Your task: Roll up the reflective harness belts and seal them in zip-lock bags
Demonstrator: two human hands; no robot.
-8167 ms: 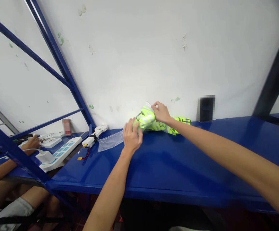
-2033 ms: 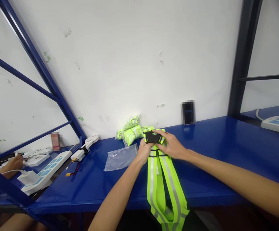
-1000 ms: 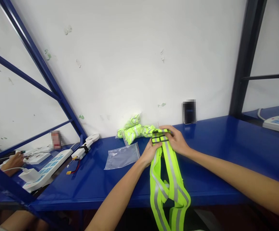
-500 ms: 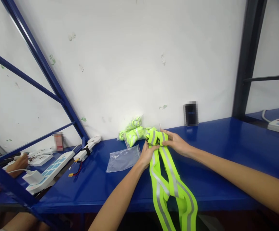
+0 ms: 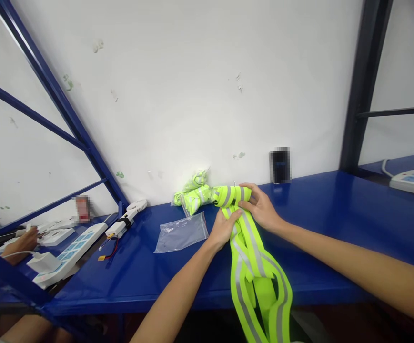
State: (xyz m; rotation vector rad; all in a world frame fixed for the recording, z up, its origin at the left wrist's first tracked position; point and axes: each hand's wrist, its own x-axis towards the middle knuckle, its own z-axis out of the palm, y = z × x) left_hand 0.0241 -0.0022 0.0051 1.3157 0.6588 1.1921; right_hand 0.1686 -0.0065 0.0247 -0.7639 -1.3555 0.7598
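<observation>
Both my hands hold a neon-yellow reflective strap harness (image 5: 252,240) with silver stripes. My left hand (image 5: 224,228) grips its straps from the left, thumb on top. At the upper right, my right hand (image 5: 260,206) pinches the folded top part of the bands. From there the long straps hang over the table's front edge in loops. Just behind and left of my hands lie more neon-yellow reflective straps in clear plastic bags (image 5: 196,193). A flat, clear plastic bag (image 5: 181,232) rests left of my left hand.
On the blue table (image 5: 321,224), a pixelated dark box (image 5: 280,165) stands against the wall. To the left are a white handheld fan (image 5: 136,206), a white battery pack with wires (image 5: 119,228) and a power strip (image 5: 73,255). Another person's hand (image 5: 23,245) is beyond the blue post.
The folded top of the harness has spread out flatter to the right between my hands. The hanging straps have drawn closer together. The view has shifted slightly.
</observation>
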